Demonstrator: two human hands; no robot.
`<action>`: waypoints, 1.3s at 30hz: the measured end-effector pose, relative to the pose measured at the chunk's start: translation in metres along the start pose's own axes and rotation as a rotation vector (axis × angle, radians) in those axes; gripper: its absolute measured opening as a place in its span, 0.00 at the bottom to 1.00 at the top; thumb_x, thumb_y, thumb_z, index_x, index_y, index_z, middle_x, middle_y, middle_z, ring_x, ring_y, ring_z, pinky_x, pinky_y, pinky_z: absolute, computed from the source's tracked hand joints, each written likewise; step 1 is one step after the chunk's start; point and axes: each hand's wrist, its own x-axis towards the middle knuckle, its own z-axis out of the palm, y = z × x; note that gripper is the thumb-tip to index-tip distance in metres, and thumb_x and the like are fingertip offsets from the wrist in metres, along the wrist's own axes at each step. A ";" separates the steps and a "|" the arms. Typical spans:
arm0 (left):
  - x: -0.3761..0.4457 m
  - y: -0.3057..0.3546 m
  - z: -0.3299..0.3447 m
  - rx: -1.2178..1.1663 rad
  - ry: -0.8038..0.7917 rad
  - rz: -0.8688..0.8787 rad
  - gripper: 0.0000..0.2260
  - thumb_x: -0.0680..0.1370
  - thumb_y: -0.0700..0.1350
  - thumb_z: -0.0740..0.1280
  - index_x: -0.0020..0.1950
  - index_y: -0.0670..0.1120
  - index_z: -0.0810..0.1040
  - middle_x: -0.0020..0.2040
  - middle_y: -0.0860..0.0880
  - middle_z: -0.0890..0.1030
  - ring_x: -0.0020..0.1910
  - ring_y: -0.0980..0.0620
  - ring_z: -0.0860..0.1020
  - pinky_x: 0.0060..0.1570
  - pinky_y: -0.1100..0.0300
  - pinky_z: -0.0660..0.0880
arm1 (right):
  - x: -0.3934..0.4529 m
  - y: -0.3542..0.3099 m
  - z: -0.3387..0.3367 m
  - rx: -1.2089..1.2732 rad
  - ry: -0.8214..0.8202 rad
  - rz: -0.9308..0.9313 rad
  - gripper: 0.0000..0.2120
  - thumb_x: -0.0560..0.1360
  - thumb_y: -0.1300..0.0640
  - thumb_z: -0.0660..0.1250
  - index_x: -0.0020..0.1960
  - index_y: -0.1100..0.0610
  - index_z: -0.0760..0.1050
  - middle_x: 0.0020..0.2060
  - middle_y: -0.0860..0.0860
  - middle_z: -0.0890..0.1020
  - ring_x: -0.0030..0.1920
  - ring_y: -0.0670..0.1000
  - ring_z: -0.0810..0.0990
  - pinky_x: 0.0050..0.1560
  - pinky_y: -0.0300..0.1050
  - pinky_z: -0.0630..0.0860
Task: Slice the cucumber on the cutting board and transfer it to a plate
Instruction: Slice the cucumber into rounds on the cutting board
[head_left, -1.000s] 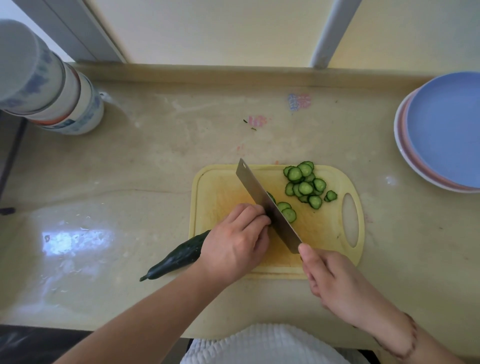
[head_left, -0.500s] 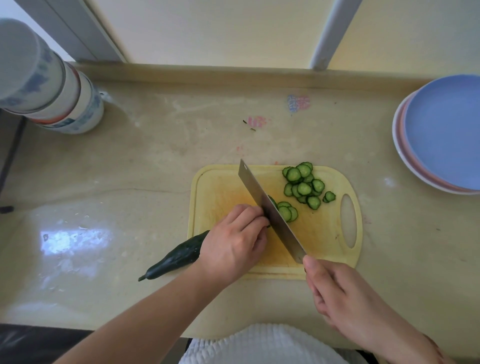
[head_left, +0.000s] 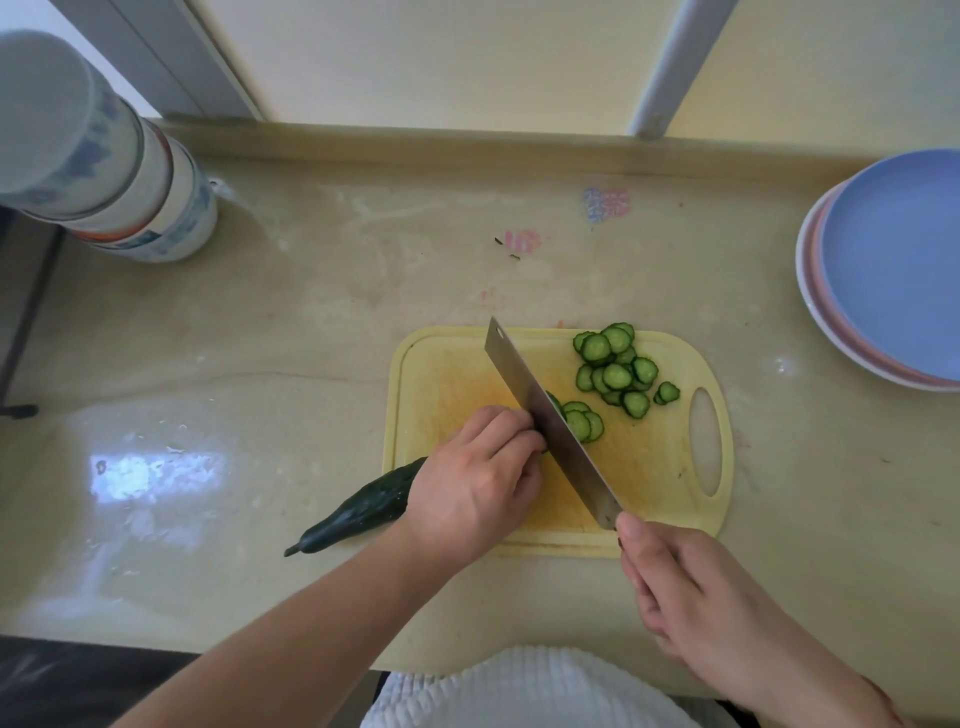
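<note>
A: Surface condition?

B: The desk is pale beige stone, glossy, with a window glare patch at lower left of the frame, faint pink and blue marks near upper centre, and small specks. A raised lip runs along its far edge under a cream wall crossed by grey frame bars.

A: Items on it?

B: A yellow cutting board at centre right. A stack of bowls at upper left, blurred. Stacked plates, blue on top, at the right edge, well apart from the board.

A: The cucumber?

B: The cucumber lies tilted, its stem end off the board's left edge. The left hand has its grip closed over it. Cut slices sit at the board's upper right.

A: The other hand?

B: The right hand has its grip wrapped round the handle of the knife; the handle itself is hidden. The blade appears to rest against the cucumber's cut end.
</note>
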 end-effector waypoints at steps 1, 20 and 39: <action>0.000 0.000 0.000 -0.002 0.002 -0.002 0.03 0.77 0.36 0.69 0.48 0.40 0.83 0.50 0.46 0.82 0.50 0.46 0.81 0.46 0.53 0.81 | 0.001 0.000 0.001 0.001 0.001 0.002 0.32 0.67 0.23 0.49 0.32 0.54 0.63 0.22 0.48 0.65 0.24 0.45 0.63 0.27 0.38 0.63; 0.002 0.002 -0.003 -0.015 0.021 -0.015 0.01 0.76 0.35 0.72 0.46 0.39 0.83 0.48 0.45 0.82 0.48 0.47 0.80 0.45 0.55 0.80 | 0.009 -0.001 -0.001 0.017 -0.004 -0.015 0.28 0.76 0.34 0.50 0.35 0.59 0.62 0.23 0.48 0.62 0.22 0.44 0.59 0.22 0.33 0.59; 0.003 0.003 -0.003 -0.033 0.023 -0.024 0.03 0.77 0.36 0.69 0.46 0.39 0.83 0.49 0.45 0.82 0.49 0.46 0.80 0.45 0.54 0.80 | 0.027 -0.003 0.008 -0.086 0.005 -0.042 0.30 0.72 0.29 0.47 0.33 0.56 0.63 0.21 0.46 0.63 0.23 0.44 0.61 0.31 0.44 0.63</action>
